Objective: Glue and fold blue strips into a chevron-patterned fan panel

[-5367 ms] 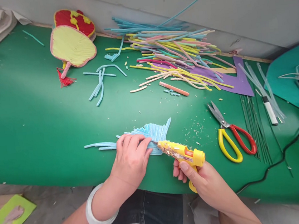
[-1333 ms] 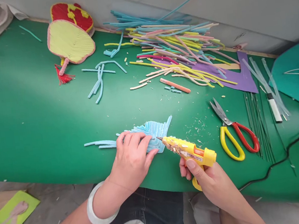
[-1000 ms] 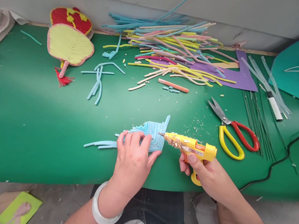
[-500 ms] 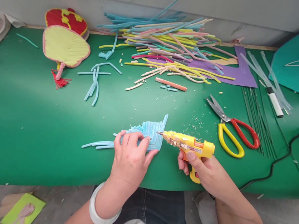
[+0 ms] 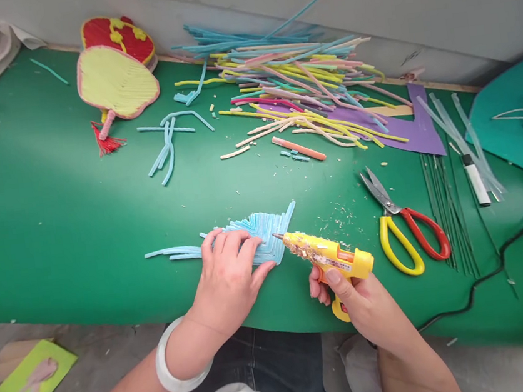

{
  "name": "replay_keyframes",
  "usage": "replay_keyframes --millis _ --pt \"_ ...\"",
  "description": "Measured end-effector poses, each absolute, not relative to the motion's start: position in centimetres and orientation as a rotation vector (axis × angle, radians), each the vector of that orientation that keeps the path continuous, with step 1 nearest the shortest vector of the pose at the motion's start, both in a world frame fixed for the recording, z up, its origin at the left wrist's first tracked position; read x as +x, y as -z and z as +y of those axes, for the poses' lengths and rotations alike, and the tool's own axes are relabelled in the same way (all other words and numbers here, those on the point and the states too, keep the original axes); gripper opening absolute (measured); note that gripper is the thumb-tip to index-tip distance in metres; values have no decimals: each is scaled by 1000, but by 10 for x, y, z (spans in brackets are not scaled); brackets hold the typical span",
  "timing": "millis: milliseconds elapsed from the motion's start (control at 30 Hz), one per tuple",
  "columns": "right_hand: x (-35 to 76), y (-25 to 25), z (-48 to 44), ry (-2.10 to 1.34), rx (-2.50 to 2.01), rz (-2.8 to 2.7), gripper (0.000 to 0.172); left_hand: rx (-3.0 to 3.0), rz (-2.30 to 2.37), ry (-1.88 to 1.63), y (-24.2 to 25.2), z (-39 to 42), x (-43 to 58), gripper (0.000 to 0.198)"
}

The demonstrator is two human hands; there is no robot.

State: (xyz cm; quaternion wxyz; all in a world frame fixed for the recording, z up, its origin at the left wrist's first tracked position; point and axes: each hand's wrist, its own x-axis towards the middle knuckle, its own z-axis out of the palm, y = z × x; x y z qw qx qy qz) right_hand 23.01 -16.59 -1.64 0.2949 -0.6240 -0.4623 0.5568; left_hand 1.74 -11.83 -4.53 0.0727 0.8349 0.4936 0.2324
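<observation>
A light blue piece made of pipe cleaners (image 5: 269, 226), bent in close nested rows, lies on the green table. My left hand (image 5: 228, 266) grips it from the near side, thumb at its lower edge and fingers on top, covering its middle. Loose blue ends stick out to the left and at the upper right. In my right hand (image 5: 347, 287) is a yellow hot glue gun (image 5: 327, 254), its body crusted with dried glue and bits. The metal nozzle points left at the right part of the blue piece; whether it touches I cannot tell.
Scissors (image 5: 406, 220) with red and yellow handles lie at right, near thin green wires (image 5: 450, 218), clear glue sticks (image 5: 473, 147) and a black cord (image 5: 483, 281). Piled pipe cleaners (image 5: 294, 69) lie at the back, a yellow fan-shaped piece (image 5: 116, 80) at back left.
The glue gun has shifted very slightly left, its nozzle now a little further over the blue piece. My left hand keeps its hold. The view has tilted slightly.
</observation>
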Motion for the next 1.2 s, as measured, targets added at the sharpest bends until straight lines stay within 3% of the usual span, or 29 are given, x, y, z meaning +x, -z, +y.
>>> replay_keyframes --millis 433,700,900,1067,1200 --pt "226 -4 -178 -1400 -1671 -1216 58 2491 1474 -711 46 -118 17 24" --pt "250 -6 -162 -825 -1837 -1304 47 2494 1472 -693 46 -120 16 23" --pt "268 18 -116 -122 -2107 -1747 54 2492 1456 -697 46 -120 15 23" --pt "272 34 -92 35 -2083 -1998 66 2486 1446 -703 47 -121 14 23" --pt "278 44 -88 35 -2091 -2017 60 2483 1406 -698 46 -120 13 23"
